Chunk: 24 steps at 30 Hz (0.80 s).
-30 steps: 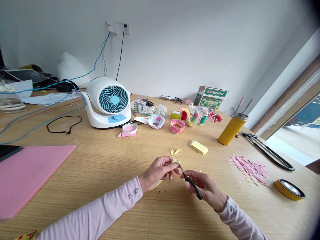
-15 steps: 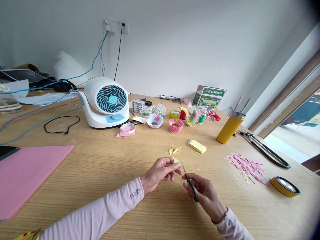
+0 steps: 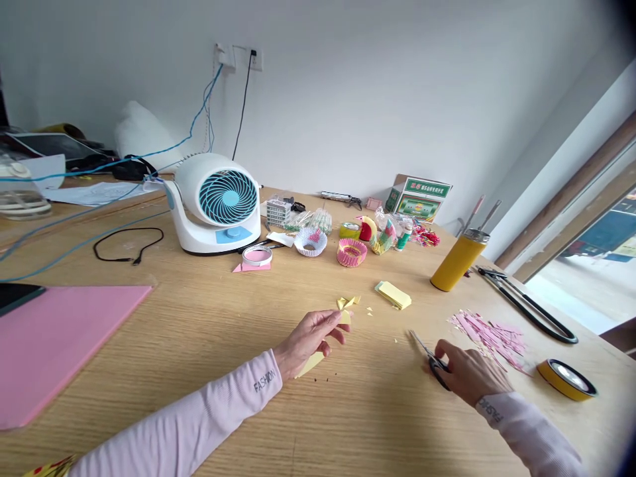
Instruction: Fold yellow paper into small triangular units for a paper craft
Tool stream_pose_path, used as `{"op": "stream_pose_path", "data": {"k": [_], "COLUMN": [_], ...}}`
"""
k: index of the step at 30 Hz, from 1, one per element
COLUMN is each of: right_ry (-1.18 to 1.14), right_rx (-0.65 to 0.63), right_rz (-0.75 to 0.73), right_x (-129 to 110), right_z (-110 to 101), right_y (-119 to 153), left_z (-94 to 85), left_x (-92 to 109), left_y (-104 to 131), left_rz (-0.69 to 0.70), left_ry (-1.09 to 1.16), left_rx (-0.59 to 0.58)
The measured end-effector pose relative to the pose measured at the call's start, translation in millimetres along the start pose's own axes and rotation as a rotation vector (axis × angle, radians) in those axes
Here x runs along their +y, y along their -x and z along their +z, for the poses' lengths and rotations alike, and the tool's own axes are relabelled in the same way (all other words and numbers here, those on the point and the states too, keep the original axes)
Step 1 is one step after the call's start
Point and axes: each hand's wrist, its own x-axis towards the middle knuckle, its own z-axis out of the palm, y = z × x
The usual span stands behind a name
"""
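My left hand (image 3: 313, 336) pinches a small piece of yellow paper (image 3: 345, 318) between thumb and fingertips. Another yellow paper strip (image 3: 311, 364) shows below that palm, partly covered by the hand. Off to the right, my right hand (image 3: 470, 372) is closed around the black handles of a pair of scissors (image 3: 435, 362), whose blades point up and left, away from the paper. Folded yellow paper pieces (image 3: 348, 302) lie just beyond my left fingertips. A stack of yellow paper strips (image 3: 393, 295) rests farther back, with tiny yellow scraps scattered nearby.
Pink paper shreds (image 3: 489, 338) and a roll of yellow tape (image 3: 566, 379) lie at the right. Behind them stands a yellow tumbler (image 3: 460, 260). Pink (image 3: 352, 253) and white (image 3: 311, 242) pleated paper rings sit farther back, beside a white fan (image 3: 218, 205). A pink sheet (image 3: 64, 344) covers the left.
My right hand has moved the scissors right, away from the paper. My left hand has shifted slightly left, still pinching yellow paper, and a strip now shows beneath it. Small scraps now lie by the folded pieces.
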Motion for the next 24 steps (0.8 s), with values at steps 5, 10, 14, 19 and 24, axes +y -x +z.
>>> {"op": "stream_pose_path", "data": {"k": [5, 10, 14, 19, 24], "right_ry": [-0.077, -0.137, -0.589, -0.789, -0.844], "right_rx": [-0.129, 0.107, 0.299, 0.366, 0.399], "right_rz": [-0.066, -0.239, -0.425, -0.456, -0.399], "right_x": [18, -9, -88, -157, -162], "right_z": [0, -16, -24, -18, -11], "right_y": [-14, -14, -11, -21, -29], "left_z": [-3.1, -4.8, -3.2, -2.5, -5.5], "left_x": [3, 5, 5, 7, 5], "left_y": [2, 3, 4, 4, 2], "left_rz": [-0.012, -0.008, 0.0, 0.086, 0.142], "left_ry": [-0.007, 0.004, -0.026, -0.105, -0.185], "left_rx": [0.022, 0.03, 0.037, 0.025, 0.156]}}
